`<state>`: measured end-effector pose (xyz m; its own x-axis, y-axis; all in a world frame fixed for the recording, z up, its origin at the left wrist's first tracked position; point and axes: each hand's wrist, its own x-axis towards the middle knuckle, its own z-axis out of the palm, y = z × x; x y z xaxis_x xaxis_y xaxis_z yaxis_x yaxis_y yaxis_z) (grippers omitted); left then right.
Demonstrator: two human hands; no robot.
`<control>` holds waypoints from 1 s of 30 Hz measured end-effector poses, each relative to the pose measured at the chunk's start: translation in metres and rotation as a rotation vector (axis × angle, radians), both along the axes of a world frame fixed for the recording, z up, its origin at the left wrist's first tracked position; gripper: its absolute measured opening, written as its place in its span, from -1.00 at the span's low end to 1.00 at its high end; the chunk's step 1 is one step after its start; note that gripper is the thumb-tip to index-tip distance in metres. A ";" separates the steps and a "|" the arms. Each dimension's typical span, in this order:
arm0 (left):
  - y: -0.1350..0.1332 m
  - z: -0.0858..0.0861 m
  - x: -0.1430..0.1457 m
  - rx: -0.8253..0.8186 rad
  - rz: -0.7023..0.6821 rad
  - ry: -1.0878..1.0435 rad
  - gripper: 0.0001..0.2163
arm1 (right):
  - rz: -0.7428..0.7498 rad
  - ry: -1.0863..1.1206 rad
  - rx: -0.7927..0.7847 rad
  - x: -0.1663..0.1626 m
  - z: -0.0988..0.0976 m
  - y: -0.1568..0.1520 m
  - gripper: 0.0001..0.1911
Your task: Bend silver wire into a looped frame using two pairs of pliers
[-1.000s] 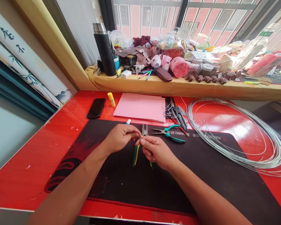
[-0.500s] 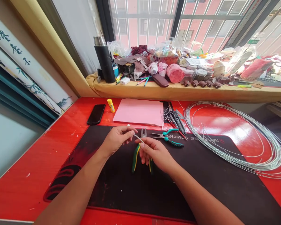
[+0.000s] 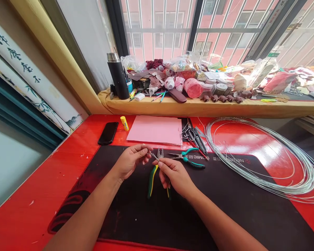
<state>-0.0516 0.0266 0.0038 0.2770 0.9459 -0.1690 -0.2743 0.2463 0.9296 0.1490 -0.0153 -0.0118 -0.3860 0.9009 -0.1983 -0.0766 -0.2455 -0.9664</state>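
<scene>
A short piece of silver wire (image 3: 154,156) runs between my two hands over the black desk mat (image 3: 225,205). My left hand (image 3: 132,161) pinches its left end with thumb and fingertips. My right hand (image 3: 174,174) pinches the right end, its fingers closed. Under my right hand lie green-and-yellow pliers (image 3: 153,174), jaws pointing away from me. Teal-handled long-nose pliers (image 3: 189,157) lie just to the right of my hands.
A big coil of silver wire (image 3: 264,157) lies on the right of the red table (image 3: 28,195). Pink paper (image 3: 155,129), scissors (image 3: 192,134), a black phone (image 3: 108,133) and a yellow glue stick (image 3: 124,123) sit behind the mat. The windowsill holds a black flask (image 3: 118,76) and craft clutter.
My hands have drawn slightly apart, so the wire piece now shows between them. The camera view has tilted up a little. The pliers on the mat have not moved.
</scene>
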 end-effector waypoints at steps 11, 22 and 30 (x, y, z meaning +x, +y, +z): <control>-0.007 -0.002 0.009 0.033 -0.066 -0.028 -0.67 | 0.124 0.302 -0.169 0.005 0.004 -0.001 -0.60; -0.010 -0.001 0.018 0.252 0.115 0.266 -0.74 | 0.102 0.212 -0.140 -0.003 0.000 -0.003 -0.48; -0.008 -0.002 0.017 0.131 0.133 0.091 -0.67 | 0.099 0.163 -0.098 -0.001 0.001 -0.003 -0.52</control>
